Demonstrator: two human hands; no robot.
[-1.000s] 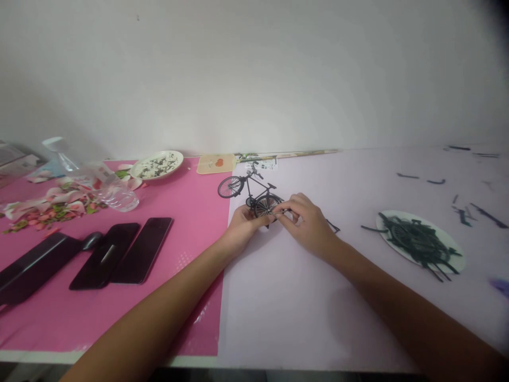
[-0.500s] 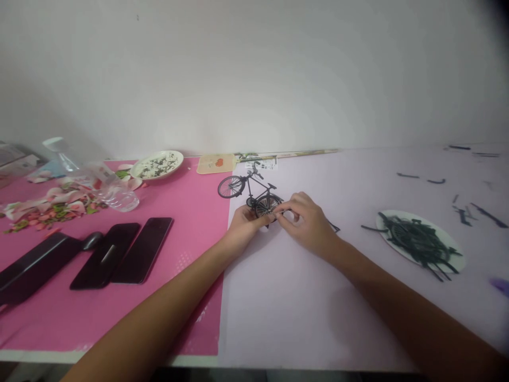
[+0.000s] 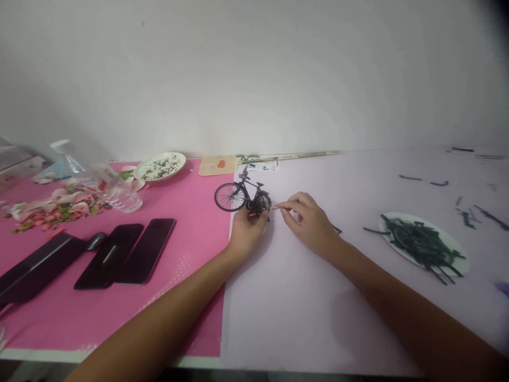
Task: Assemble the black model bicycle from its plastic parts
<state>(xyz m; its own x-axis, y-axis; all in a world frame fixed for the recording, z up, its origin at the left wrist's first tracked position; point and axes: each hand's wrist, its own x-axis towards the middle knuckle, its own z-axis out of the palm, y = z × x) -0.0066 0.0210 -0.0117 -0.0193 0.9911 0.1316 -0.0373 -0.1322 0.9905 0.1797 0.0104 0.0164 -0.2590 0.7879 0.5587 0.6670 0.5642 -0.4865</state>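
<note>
A small black model bicycle (image 3: pixel 245 193) stands tilted over the seam between the pink and the pale cover. My left hand (image 3: pixel 247 232) grips it low at the rear wheel, thumb and fingers closed around that part. Just right of the rear wheel, my right hand (image 3: pixel 308 220) pinches a thin, thread-like piece (image 3: pixel 277 207) between thumb and forefinger. The tip of that piece points at the wheel; whether it touches I cannot tell. A dark part (image 3: pixel 336 229) lies partly hidden behind my right wrist.
On the right, a white plate (image 3: pixel 464 265) holds a heap of black plastic parts, with loose pieces (image 3: pixel 491 217) beyond. Two phones (image 3: pixel 145 252), a black case (image 3: pixel 35 265), a clear bottle (image 3: pixel 119 193), scattered petals (image 3: pixel 59 207) and a dish (image 3: pixel 140 174) occupy the left. A fly swatter (image 3: pixel 217 165) lies behind.
The bicycle has turned and its rear wheel has drawn away from my right hand. My right fingers, earlier against the wheel, now stand apart with the thin piece showing.
</note>
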